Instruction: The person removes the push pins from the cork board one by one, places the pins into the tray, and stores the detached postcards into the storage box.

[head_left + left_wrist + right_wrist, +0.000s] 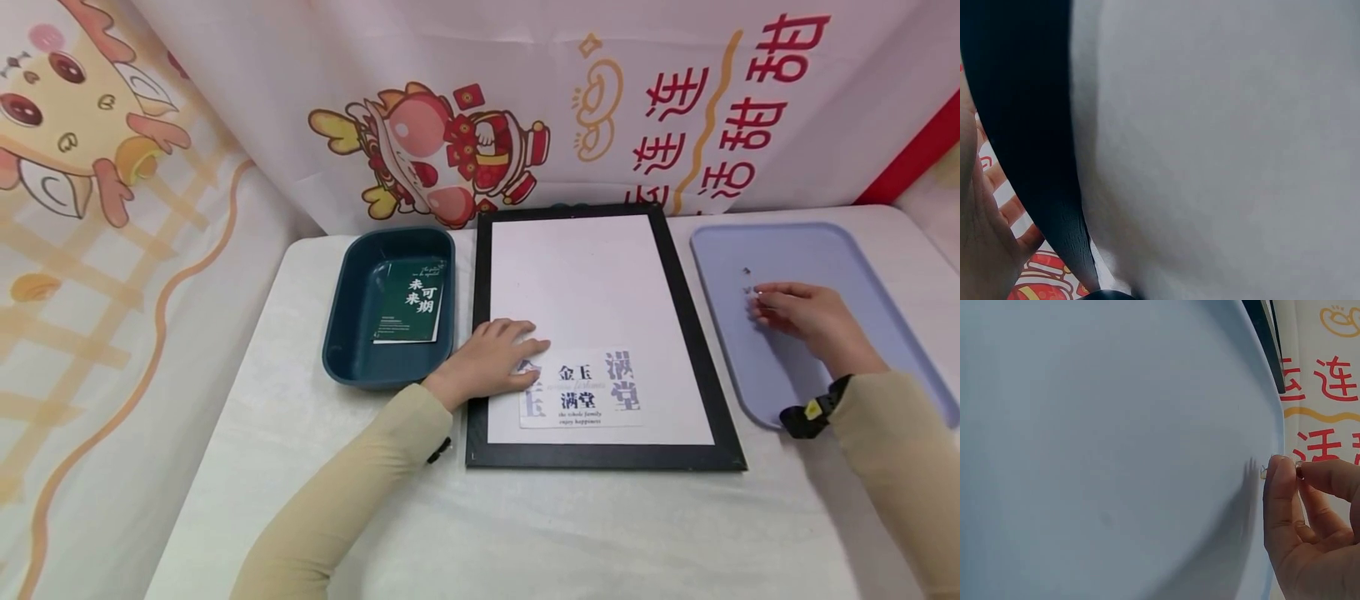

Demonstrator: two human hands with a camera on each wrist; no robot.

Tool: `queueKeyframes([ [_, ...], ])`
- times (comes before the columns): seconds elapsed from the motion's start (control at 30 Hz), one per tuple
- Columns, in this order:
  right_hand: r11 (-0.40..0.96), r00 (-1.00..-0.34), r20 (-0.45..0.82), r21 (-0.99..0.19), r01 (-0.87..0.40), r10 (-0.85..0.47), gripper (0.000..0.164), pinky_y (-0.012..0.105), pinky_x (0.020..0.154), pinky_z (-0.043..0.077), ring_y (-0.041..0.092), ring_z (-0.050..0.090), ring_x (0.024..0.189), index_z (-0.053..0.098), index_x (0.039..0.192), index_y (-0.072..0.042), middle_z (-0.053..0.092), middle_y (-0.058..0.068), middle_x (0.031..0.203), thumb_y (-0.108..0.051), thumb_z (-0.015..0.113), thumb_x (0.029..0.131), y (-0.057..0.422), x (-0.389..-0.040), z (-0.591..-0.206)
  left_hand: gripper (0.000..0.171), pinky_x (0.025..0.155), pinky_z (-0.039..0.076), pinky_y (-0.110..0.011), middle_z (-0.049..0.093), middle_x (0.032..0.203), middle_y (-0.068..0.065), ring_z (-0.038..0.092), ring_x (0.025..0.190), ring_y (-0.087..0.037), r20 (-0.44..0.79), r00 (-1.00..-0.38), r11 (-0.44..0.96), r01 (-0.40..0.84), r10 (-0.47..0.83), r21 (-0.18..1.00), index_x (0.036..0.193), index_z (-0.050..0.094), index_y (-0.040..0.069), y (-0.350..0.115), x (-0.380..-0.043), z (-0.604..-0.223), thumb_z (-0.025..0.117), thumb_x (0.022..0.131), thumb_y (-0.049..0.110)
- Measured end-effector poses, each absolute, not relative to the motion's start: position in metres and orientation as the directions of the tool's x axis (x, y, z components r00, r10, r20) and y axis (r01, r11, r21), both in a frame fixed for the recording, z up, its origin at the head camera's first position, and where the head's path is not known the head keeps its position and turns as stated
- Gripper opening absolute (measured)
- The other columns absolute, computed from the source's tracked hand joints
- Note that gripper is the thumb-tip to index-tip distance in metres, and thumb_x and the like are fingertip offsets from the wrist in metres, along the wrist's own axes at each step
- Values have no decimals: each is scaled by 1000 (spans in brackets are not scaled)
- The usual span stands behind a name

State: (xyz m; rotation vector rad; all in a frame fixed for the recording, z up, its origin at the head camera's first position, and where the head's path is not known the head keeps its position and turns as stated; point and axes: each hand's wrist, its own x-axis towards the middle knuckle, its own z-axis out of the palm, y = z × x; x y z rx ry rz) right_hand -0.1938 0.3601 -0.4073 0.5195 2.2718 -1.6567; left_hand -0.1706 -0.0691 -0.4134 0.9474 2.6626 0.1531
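My left hand [491,358] lies with spread fingers on the black-framed white board [585,275]. Its fingertips and thumb overlap the upper left of a white card [581,408] with dark Chinese characters, which lies near the board's front edge. Over the light-blue tray [795,250], my right hand [806,321] pinches a small shiny piece [1299,469] between thumb and forefinger. Most of that piece is hidden by the fingertips, and I cannot tell its kind. Beside them is a tiny clear piece [1264,471], and a small dark piece [746,271] lies farther back on the tray.
Left of the board stands a dark teal bin [337,333] holding a green card [408,304] with white lettering. A white cloth covers the table [525,533]. Behind it hangs a printed cloth backdrop [570,108], close to the board's far edge.
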Motion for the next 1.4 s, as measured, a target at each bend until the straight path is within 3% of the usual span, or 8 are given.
queueKeyframes([
  [0.2, 260, -893, -440, -855, 448, 92, 30, 13, 65, 54, -6, 61, 68, 62, 72, -40, 63, -23, 70, -25, 54, 96, 361, -196, -408, 53, 118, 22, -48, 29, 157, -1, 27, 144, -26, -249, -735, 776, 600, 630, 194, 148, 35, 33, -70, -172, -414, 43, 98, 48],
  [0.3, 294, -888, -450, -840, 456, 92, 12, 13, 67, 54, -7, 60, 70, 65, 97, -28, 62, -24, 71, -30, 53, 97, 360, -197, -408, 53, 118, 22, -48, 29, 157, -1, 27, 144, -26, -247, -736, 776, 601, 631, 192, 148, 35, 33, -70, -172, -415, 43, 98, 48],
  [0.4, 337, -882, -461, -818, 466, 101, 37, 13, 69, 54, -9, 59, 72, 53, 127, -14, 61, -26, 73, -36, 50, 97, 358, -198, -408, 53, 118, 22, -48, 29, 157, -1, 27, 144, -27, -245, -735, 775, 601, 632, 195, 148, 35, 33, -70, -172, -415, 43, 98, 48],
  [0.5, 362, -879, -464, -805, 469, 106, 56, 12, 71, 54, -10, 59, 74, 39, 140, -2, 60, -27, 73, -39, 45, 99, 356, -199, -408, 53, 118, 22, -48, 30, 156, -2, 27, 144, -27, -242, -735, 773, 602, 634, 198, 148, 36, 33, -70, -172, -415, 43, 98, 48],
  [0.93, 337, -896, -431, -832, 440, 107, 51, 13, 68, 53, -9, 58, 73, 42, 135, 0, 60, -26, 73, -35, 46, 99, 347, -200, -408, 53, 118, 22, -48, 30, 156, -1, 28, 143, -27, -238, -735, 772, 605, 635, 193, 148, 36, 33, -70, -172, -414, 43, 98, 48],
  [1.17, 438, -915, -385, -807, 396, 117, 62, 11, 72, 53, -13, 56, 75, 37, 142, 5, 55, -30, 73, -40, 43, 99, 334, -201, -407, 53, 118, 22, -48, 29, 157, -1, 26, 144, -27, -249, -732, 773, 601, 634, 202, 148, 35, 33, -69, -172, -414, 43, 98, 48],
  [1.4, 505, -948, -318, -814, 286, 25, 56, 10, 70, 51, -16, 55, 75, 38, 141, 8, 52, -33, 78, -32, 43, 101, 319, -200, -403, 53, 118, 21, -48, 29, 157, -1, 26, 144, -26, -255, -732, 775, 600, 632, 200, 148, 35, 33, -69, -172, -415, 42, 98, 48],
])
